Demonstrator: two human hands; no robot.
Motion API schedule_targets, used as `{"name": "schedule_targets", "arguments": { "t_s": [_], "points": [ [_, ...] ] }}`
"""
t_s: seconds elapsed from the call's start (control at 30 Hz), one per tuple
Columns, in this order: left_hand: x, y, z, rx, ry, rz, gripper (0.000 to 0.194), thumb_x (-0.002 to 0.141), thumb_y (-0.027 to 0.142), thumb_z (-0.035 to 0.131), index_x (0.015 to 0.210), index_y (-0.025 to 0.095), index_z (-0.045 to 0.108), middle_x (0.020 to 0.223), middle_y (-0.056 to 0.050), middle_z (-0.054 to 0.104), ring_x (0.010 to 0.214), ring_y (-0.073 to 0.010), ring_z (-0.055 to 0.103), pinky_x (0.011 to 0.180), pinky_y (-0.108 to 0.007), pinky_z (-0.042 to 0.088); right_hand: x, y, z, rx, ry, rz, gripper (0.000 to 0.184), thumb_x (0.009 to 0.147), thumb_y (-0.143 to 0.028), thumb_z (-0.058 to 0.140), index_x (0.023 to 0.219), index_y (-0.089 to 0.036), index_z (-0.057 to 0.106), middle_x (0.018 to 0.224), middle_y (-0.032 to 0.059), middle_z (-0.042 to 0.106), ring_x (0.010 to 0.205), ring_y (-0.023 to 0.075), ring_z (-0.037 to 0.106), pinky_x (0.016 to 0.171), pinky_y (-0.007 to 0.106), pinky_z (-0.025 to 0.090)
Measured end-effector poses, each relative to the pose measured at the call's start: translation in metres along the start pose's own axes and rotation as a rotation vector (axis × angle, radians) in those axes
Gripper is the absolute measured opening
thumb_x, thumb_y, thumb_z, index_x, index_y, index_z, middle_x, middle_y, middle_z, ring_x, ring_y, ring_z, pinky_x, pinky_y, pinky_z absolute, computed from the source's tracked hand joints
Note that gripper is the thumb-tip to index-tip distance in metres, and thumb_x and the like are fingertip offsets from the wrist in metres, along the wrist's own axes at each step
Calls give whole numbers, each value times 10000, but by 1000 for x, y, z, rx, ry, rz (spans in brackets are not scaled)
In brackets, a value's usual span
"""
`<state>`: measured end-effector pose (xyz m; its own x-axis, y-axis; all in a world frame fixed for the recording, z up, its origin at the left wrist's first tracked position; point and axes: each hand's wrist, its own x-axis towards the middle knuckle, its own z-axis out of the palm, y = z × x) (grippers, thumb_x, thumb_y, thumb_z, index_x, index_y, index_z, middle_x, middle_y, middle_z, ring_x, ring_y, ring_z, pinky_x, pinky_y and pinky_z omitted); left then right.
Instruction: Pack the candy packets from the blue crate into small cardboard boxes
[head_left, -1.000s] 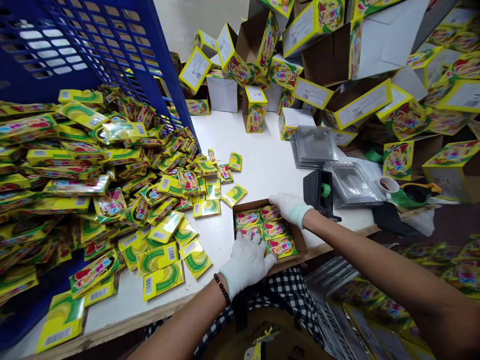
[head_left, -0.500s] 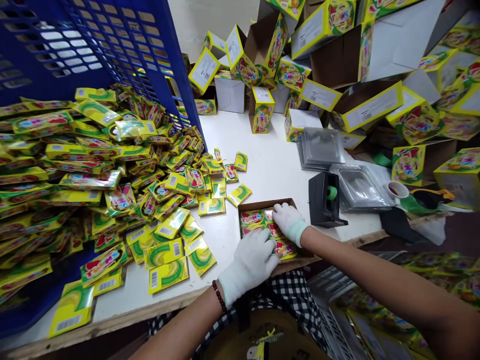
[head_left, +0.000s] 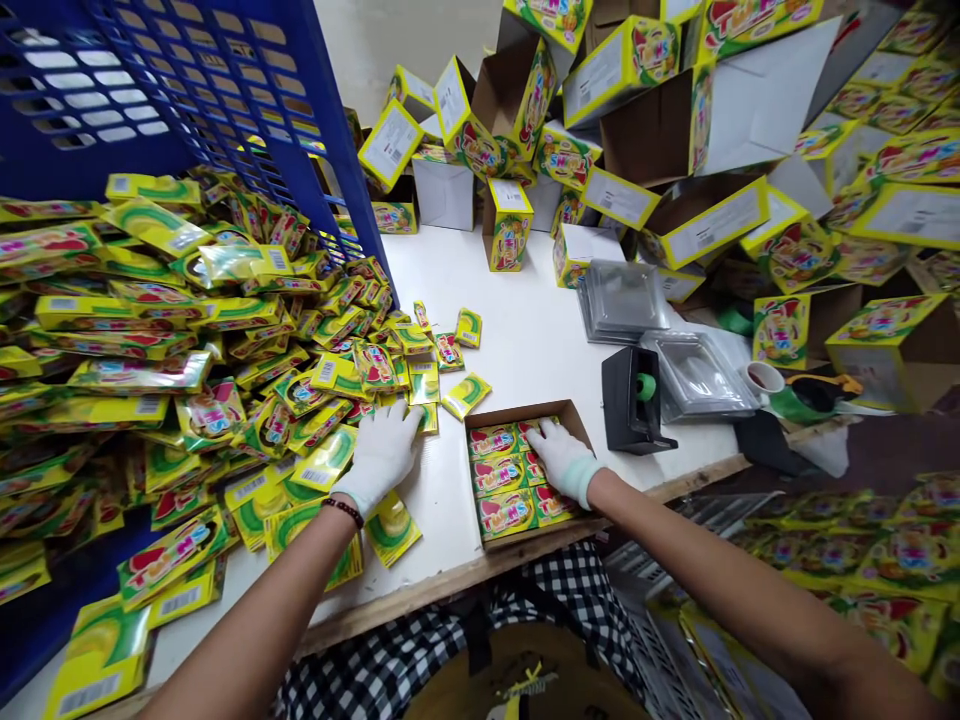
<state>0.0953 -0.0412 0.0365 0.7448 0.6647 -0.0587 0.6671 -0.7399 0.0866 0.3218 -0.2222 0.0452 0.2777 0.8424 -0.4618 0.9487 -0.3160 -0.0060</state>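
Observation:
My left hand (head_left: 382,455), in a white glove, lies over the loose small gum packs (head_left: 334,460) beside the blue crate. Its fingers are stretched out on them, and I see nothing gripped. An open cardboard box (head_left: 474,530) stands at the table's front edge, with rows of yellow-green packs (head_left: 506,512) marked "TWINS" laid flat inside. My gloved right hand (head_left: 562,462) reaches over the box's right side. Its outstretched fingertips rest on the packs, some of which it hides.
A blue plastic crate (head_left: 341,150) tips a large heap of packs (head_left: 142,310) onto the table's left. A black tape dispenser (head_left: 622,405), clear plastic trays (head_left: 697,372) and a cup (head_left: 763,380) stand to the right. Empty printed cartons (head_left: 510,225) pile up behind.
My left hand has left the box and moved left to the loose packs, uncovering the packs inside. My right hand stays at the box. The view has shifted slightly.

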Motion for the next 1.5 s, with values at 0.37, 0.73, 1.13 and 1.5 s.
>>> {"name": "schedule_targets", "arguments": {
  "t_s": [0.37,0.73,1.13,1.5],
  "points": [
    [-9,-11,-30,-255,37,-164,242,896,321,468,937,155,639,907,-113,675,881,-247,626,823,-348,430,-9,13,1,270,218,-154,378,941,-245,454,1277,-158,605,1364,152,546,1223,276,532,1022,391,435],
    [-123,53,-22,-1257,248,-338,344,914,405,478,1083,167,660,1036,-59,718,936,-198,654,838,-308,535,-38,-106,-45,961,171,-352,373,888,-449,515,1144,-185,579,921,38,686,752,180,628,639,281,482],
    [-156,-11,15,-108,60,202,353,862,128,509,1190,233,585,1318,-133,554,1264,-308,474,1060,-536,371,-96,-133,22,466,190,-633,316,892,-196,459,1161,-197,624,1131,111,696,1036,254,633,901,364,490],
    [-117,-7,13,-580,115,-107,347,969,267,315,1232,169,519,1039,-92,669,872,-193,646,770,-331,532,-100,-135,32,687,297,-504,258,949,-282,430,1144,-231,590,1082,94,690,1001,243,648,852,345,524]
  ]
}}
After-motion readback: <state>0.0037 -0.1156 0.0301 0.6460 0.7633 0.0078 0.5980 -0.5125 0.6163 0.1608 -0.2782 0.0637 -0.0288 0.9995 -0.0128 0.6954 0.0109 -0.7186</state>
